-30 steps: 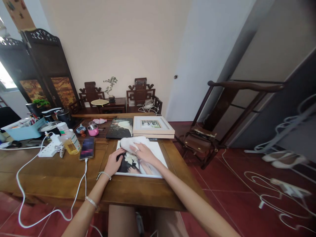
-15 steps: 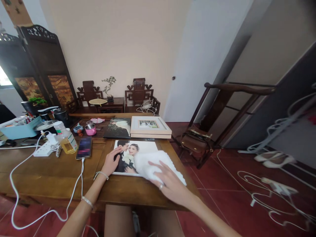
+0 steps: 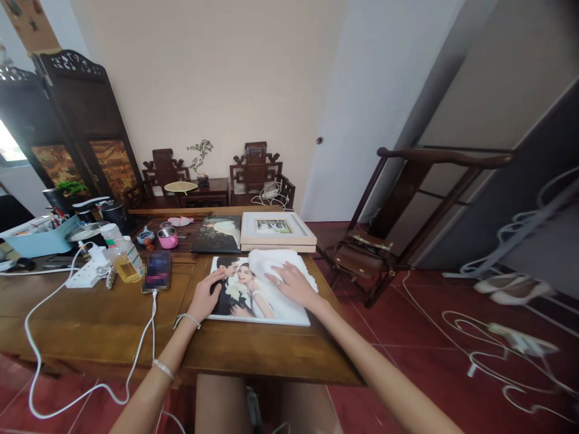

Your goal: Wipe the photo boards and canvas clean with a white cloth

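A large photo print point(image 3: 244, 295) of a couple lies flat on the wooden table point(image 3: 99, 319) in front of me. My left hand point(image 3: 205, 296) rests on its left edge, fingers spread and flat, holding nothing. My right hand point(image 3: 294, 284) lies on a white cloth point(image 3: 271, 263), fingers stretched out and pressing the cloth against the print's upper right part.
Behind the print lie a dark photo board point(image 3: 219, 234) and a stack of pale frames point(image 3: 275, 230). To the left are a phone point(image 3: 157, 271) on a white cable, an oil bottle point(image 3: 118, 260), a power strip point(image 3: 85, 274) and a pink pot point(image 3: 167, 237). A dark chair point(image 3: 389, 229) stands to the right.
My right hand has swept the cloth from the print's top down to its lower right corner and back up to the upper right. The left hand has stayed on the left edge.
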